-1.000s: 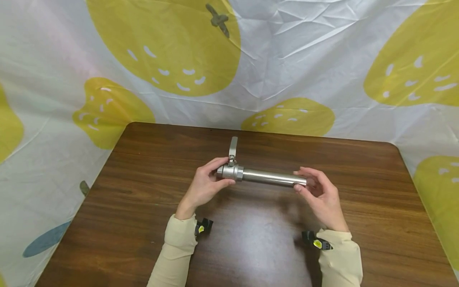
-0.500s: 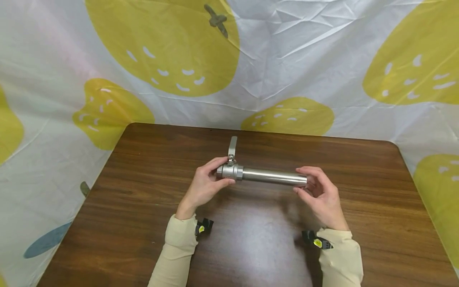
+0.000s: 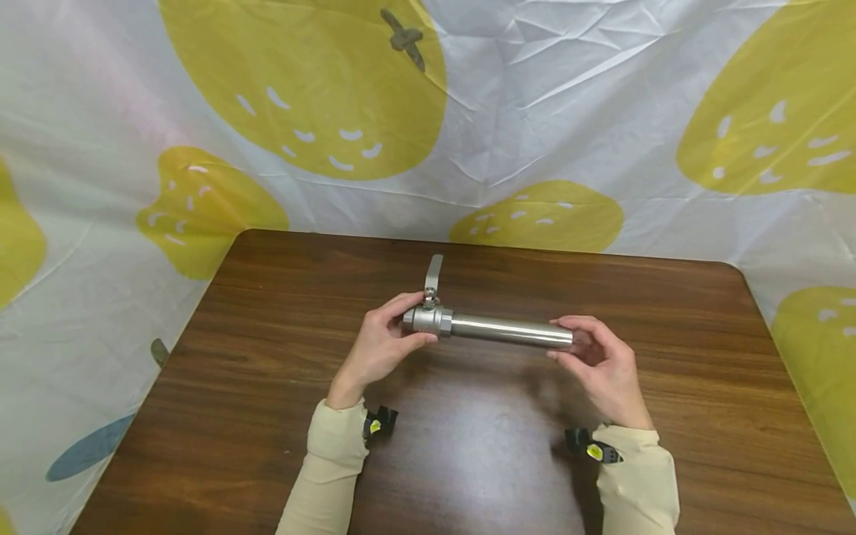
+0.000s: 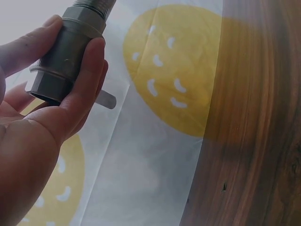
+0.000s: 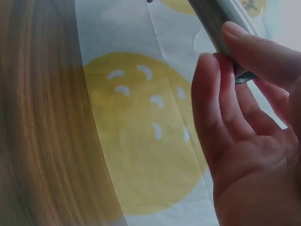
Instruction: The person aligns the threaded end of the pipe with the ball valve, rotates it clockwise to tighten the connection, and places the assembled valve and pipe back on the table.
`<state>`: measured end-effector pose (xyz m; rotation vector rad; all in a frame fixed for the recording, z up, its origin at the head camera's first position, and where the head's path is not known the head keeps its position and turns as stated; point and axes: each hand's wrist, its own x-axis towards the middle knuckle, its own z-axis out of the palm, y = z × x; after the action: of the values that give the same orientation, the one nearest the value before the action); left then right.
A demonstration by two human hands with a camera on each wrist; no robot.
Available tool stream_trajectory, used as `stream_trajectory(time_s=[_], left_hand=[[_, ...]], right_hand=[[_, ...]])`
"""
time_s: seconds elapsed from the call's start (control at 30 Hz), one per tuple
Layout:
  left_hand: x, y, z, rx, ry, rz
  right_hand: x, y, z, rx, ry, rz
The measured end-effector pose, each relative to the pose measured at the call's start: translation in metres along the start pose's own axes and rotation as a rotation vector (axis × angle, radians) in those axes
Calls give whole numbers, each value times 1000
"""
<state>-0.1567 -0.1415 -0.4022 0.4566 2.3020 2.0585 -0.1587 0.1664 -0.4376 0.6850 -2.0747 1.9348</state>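
My left hand point(image 3: 377, 353) grips a steel ball valve point(image 3: 426, 319) by its body, thumb on the near side and fingers on the far side. The valve's flat lever point(image 3: 435, 273) points away toward the back of the table. From its right end a shiny metal pipe point(image 3: 508, 331) runs out sideways. My right hand point(image 3: 610, 371) holds the pipe's free end between thumb and fingertips, as the right wrist view also shows with the pipe end point(image 5: 218, 19). Screw threads point(image 4: 91, 5) show beside the valve in the left wrist view. Valve and pipe form one straight line above the table.
A brown wood-grain table point(image 3: 267, 312) with rounded back corners lies below the hands. White cloth point(image 3: 481, 134) printed with yellow fruit hangs behind it and at both sides. Small black cameras point(image 3: 381, 422) are strapped at both wrists, by beige sleeves point(image 3: 321, 475).
My right hand's fingers and thumb have shifted slightly around the pipe's end. The left hand keeps its grip on the valve, and the pipe stays in nearly the same place.
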Motion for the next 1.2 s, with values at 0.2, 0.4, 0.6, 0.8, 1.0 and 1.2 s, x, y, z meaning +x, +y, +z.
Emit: stream_trajectory(time_s=[0.2, 0.4, 0.6, 0.8, 1.0, 1.2], left_hand=[[0, 0, 0, -3, -4, -11], [0, 0, -1, 3, -7, -11], [-1, 0, -1, 5, -17, 5], [-1, 0, 0, 9, -18, 4], [0, 0, 1, 5, -22, -1], [-1, 0, 0, 14, -16, 0]], right_hand=[[-1, -2, -1, -206, 30, 65], [1, -20, 3, -268, 36, 145], [2, -26, 4, -322, 22, 162], [1, -27, 3, -354, 10, 151], [1, -27, 5, -387, 13, 154], [2, -25, 6, -368, 26, 159]])
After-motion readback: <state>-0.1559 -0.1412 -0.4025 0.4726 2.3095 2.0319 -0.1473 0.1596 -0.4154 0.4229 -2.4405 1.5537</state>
